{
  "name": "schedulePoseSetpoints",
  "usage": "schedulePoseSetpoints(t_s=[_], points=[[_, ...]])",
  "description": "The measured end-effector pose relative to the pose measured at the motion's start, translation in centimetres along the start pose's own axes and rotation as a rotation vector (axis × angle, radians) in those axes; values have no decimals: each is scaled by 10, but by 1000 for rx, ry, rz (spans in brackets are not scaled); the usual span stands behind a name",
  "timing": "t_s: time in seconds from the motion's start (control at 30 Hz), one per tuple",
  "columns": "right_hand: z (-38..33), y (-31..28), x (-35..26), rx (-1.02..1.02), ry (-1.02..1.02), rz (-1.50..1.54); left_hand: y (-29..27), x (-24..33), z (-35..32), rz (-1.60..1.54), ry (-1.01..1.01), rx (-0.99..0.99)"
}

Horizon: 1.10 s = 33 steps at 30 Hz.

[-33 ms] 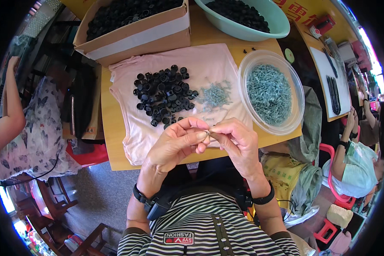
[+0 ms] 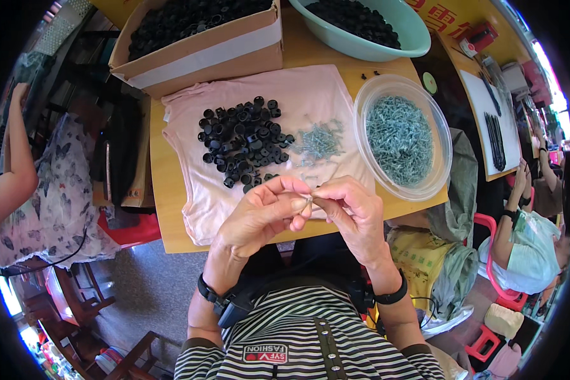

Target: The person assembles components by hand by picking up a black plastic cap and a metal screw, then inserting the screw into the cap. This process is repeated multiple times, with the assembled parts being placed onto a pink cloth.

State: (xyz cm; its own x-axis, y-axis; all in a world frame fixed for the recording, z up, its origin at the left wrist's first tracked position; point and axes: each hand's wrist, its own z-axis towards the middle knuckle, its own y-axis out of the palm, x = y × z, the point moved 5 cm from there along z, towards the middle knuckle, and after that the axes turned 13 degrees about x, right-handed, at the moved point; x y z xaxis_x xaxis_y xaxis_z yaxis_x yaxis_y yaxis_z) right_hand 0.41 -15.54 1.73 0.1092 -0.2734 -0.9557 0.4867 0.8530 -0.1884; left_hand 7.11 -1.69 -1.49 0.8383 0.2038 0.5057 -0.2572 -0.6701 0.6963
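Note:
At the near edge of the pink cloth (image 2: 199,212), my left hand (image 2: 269,209) and my right hand (image 2: 351,206) meet fingertip to fingertip. Both are closed in a pinch on a small metal piece (image 2: 309,199), mostly covered by the fingers; its exact kind does not show. Just beyond the left hand lies a heap of small black plastic caps (image 2: 240,139), round and hollow. To its right is a smaller loose pile of silvery screws (image 2: 321,140). A round clear plastic tub (image 2: 447,149) full of similar screws (image 2: 399,139) stands to the right.
At the back of the wooden table (image 2: 164,183), a cardboard box (image 2: 209,54) and a pale green basin (image 2: 415,44) hold many black parts. Another person's arm (image 2: 12,158) shows at far left. More people and a red plastic chair (image 2: 487,221) are at the right.

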Motion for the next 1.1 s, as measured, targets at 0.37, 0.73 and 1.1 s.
schedulePoseSetpoints(t_s=[0.37,0.73,1.1], points=[[12,-3,15,199,-137,-431,-4,-1,-21,283,322,242],[-2,-5,18,47,-83,-452,-4,-18,-21,325,481,344],[-15,-11,-9,89,31,-57,12,-17,-25,258,598,368]])
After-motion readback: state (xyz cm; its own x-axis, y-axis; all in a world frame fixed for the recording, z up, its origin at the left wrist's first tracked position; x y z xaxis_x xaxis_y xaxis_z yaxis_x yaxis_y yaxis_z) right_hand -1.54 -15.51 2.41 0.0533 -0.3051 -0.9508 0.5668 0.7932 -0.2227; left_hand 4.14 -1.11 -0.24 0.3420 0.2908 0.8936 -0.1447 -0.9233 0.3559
